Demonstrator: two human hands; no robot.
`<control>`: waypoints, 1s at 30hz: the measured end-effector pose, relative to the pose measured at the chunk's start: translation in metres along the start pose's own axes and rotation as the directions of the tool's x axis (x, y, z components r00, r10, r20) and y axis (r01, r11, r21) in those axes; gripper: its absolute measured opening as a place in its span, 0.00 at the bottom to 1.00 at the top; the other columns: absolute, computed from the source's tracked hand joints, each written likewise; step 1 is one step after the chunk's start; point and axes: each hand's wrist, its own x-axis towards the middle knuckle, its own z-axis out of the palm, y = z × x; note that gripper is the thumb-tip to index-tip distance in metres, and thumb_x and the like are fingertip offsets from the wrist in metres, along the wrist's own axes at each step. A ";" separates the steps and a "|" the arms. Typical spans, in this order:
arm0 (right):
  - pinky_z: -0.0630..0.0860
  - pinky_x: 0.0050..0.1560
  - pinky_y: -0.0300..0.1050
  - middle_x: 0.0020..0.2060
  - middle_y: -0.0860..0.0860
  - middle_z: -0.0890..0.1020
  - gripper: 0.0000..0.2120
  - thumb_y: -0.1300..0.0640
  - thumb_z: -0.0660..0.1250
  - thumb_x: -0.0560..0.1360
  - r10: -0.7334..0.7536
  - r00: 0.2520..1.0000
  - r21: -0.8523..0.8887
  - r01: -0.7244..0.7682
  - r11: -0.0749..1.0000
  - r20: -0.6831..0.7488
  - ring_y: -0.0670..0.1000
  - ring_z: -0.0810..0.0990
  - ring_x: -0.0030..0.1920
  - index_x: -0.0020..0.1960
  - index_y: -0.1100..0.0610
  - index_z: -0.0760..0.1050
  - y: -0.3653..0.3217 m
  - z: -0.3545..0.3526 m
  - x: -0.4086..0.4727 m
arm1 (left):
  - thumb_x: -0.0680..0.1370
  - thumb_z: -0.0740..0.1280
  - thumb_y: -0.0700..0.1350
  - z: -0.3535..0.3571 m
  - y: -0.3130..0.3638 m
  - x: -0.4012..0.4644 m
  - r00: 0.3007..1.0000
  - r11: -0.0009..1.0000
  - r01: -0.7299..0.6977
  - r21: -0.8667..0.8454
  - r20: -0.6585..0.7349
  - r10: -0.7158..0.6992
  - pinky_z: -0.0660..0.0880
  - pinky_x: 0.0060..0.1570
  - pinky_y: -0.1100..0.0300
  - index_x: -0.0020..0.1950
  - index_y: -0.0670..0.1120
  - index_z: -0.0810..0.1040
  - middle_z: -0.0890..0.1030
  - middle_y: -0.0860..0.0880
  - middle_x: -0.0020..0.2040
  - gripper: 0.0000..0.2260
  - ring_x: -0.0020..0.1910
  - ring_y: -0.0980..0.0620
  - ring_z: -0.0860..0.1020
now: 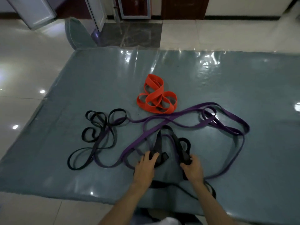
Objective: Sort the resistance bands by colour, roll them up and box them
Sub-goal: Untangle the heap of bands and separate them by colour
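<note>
— Nearest? Left hand (146, 166) pressing a wide black band (158, 147); right hand (193, 169) closed round another stretch.
— Beyond? Purple band (162, 125) sprawled across blue mat (81, 78); orange band (156, 96) heaped.

— How are my arms set?
— Both bare forearms reach forward, angled toward each other. My left grip (146, 166) lies palm-down, fingers (153, 157) curled over a black band (158, 143).
— The right?
— My right grip (193, 169) is closed around that band, thumb on top.
</note>
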 end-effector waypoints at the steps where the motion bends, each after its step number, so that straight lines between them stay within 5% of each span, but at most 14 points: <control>1: 0.71 0.44 0.45 0.40 0.44 0.78 0.13 0.65 0.76 0.75 0.023 0.999 0.021 -0.022 1.000 -0.046 0.59 0.82 0.51 0.51 0.55 0.73 -0.004 0.005 -0.007 | 0.82 0.67 0.40 0.001 -0.004 -0.003 0.999 0.999 -0.044 -0.005 0.002 0.044 0.78 0.63 0.48 0.81 0.57 0.62 0.65 0.46 0.78 0.30 0.70 0.44 0.72; 6: 0.76 0.49 0.49 0.47 0.53 0.82 0.10 0.65 0.73 0.77 0.043 0.976 0.163 -0.008 0.987 -0.212 0.58 0.82 0.51 0.56 0.59 0.75 -0.040 0.023 -0.042 | 0.79 0.69 0.36 -0.022 -0.026 -0.009 0.976 0.916 -0.214 -0.338 -0.101 0.191 0.74 0.69 0.54 0.76 0.50 0.72 0.68 0.47 0.75 0.26 0.70 0.47 0.72; 10: 0.76 0.37 0.38 0.42 0.52 0.80 0.08 0.66 0.71 0.77 -0.038 0.960 0.268 0.115 0.956 -0.276 0.48 0.82 0.42 0.54 0.59 0.74 -0.088 0.039 -0.067 | 0.75 0.78 0.38 -0.063 -0.056 -0.013 0.995 0.655 -0.069 -0.753 -0.096 -0.004 0.76 0.66 0.57 0.69 0.51 0.78 0.76 0.52 0.64 0.23 0.63 0.55 0.76; 14: 0.75 0.29 0.31 0.40 0.50 0.80 0.12 0.65 0.72 0.77 -0.169 0.948 0.314 0.252 0.915 -0.268 0.38 0.79 0.31 0.56 0.55 0.75 -0.147 0.061 -0.079 | 0.72 0.81 0.37 -0.100 -0.102 -0.017 0.980 0.378 -0.025 -0.926 -0.098 -0.175 0.76 0.62 0.65 0.65 0.52 0.80 0.82 0.53 0.63 0.25 0.64 0.54 0.80; 18: 0.77 0.33 0.36 0.42 0.53 0.83 0.15 0.67 0.72 0.77 -0.310 0.932 0.384 0.359 0.851 -0.186 0.44 0.79 0.33 0.55 0.51 0.76 -0.203 0.087 -0.083 | 0.71 0.82 0.38 -0.142 -0.161 -0.021 0.919 0.335 -0.117 -0.935 -0.230 -0.319 0.79 0.58 0.65 0.64 0.56 0.80 0.83 0.60 0.59 0.25 0.60 0.60 0.81; 21: 0.79 0.41 0.33 0.46 0.44 0.86 0.20 0.71 0.72 0.76 -0.405 0.902 0.439 0.427 0.791 -0.148 0.40 0.83 0.40 0.57 0.47 0.77 -0.241 0.108 -0.087 | 0.72 0.81 0.37 -0.176 -0.206 -0.022 0.854 0.296 -0.195 -0.935 -0.310 -0.417 0.79 0.54 0.68 0.64 0.54 0.79 0.83 0.60 0.58 0.25 0.59 0.59 0.82; 25: 0.79 0.62 0.48 0.58 0.59 0.85 0.25 0.76 0.70 0.74 -0.462 0.882 0.525 0.438 0.730 -0.094 0.54 0.84 0.58 0.67 0.56 0.75 -0.277 0.140 -0.080 | 0.75 0.80 0.39 -0.201 -0.252 -0.018 0.791 0.298 -0.236 -0.925 -0.361 -0.494 0.78 0.53 0.72 0.66 0.55 0.77 0.83 0.63 0.58 0.23 0.57 0.62 0.82; 27: 0.81 0.56 0.41 0.53 0.56 0.85 0.28 0.76 0.69 0.74 -0.465 0.884 0.544 0.412 0.731 -0.044 0.48 0.85 0.51 0.68 0.54 0.75 -0.286 0.159 -0.071 | 0.76 0.79 0.40 -0.198 -0.268 -0.009 0.802 0.313 -0.175 -0.934 -0.319 -0.505 0.80 0.55 0.67 0.66 0.56 0.76 0.82 0.63 0.57 0.23 0.57 0.61 0.82; 30: 0.79 0.46 0.32 0.46 0.55 0.82 0.30 0.79 0.66 0.75 -0.422 0.904 0.530 0.324 0.784 0.072 0.45 0.83 0.43 0.72 0.55 0.70 -0.289 0.190 -0.056 | 0.77 0.77 0.36 -0.175 -0.281 0.008 0.837 0.397 0.027 -0.917 -0.196 -0.510 0.80 0.62 0.48 0.69 0.48 0.74 0.81 0.48 0.63 0.24 0.62 0.45 0.81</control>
